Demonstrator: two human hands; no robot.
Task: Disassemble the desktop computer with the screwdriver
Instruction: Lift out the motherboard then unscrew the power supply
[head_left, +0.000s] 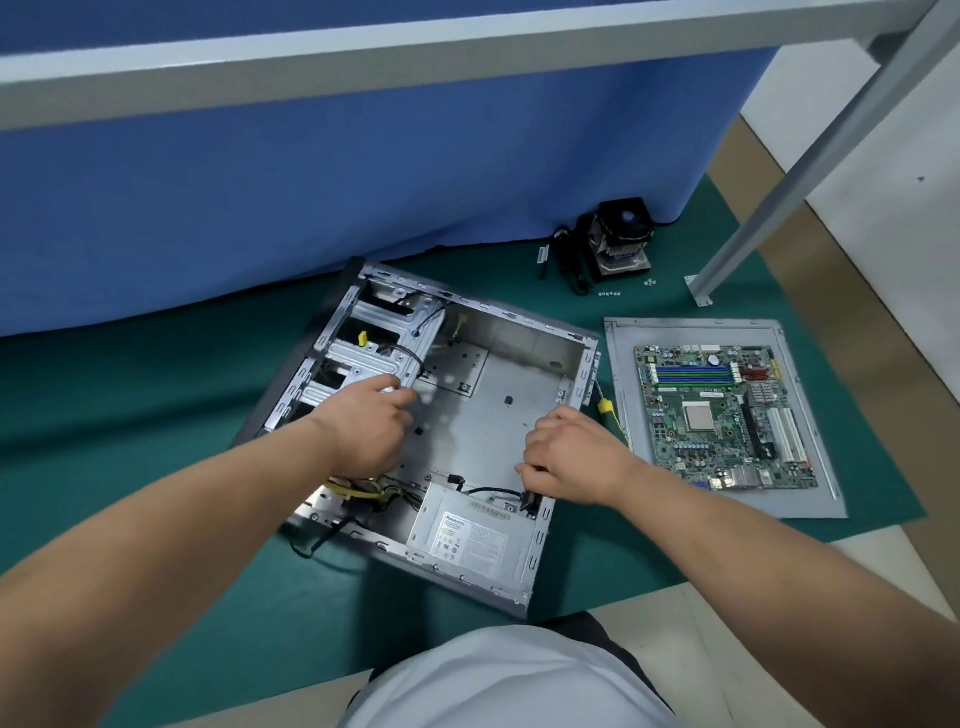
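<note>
An open grey computer case (524, 364) lies on its side on the green mat, its motherboard tray bare. My left hand (366, 428) reaches into the case by the silver drive cage (374, 348), fingers curled, above a bundle of yellow and black cables (363, 491). My right hand (574, 457) pinches a black cable connector (531, 503) just above the power supply (475, 535). A screwdriver with a yellow and green handle (609, 410) lies on the mat beside the case's right wall, touched by neither hand.
The removed motherboard (724, 415) rests on the grey side panel (623, 374) to the right. A CPU cooler with fan (621, 234) and small screws (610, 294) lie at the back. A blue partition (311, 182) and a metal table leg (779, 197) border the mat.
</note>
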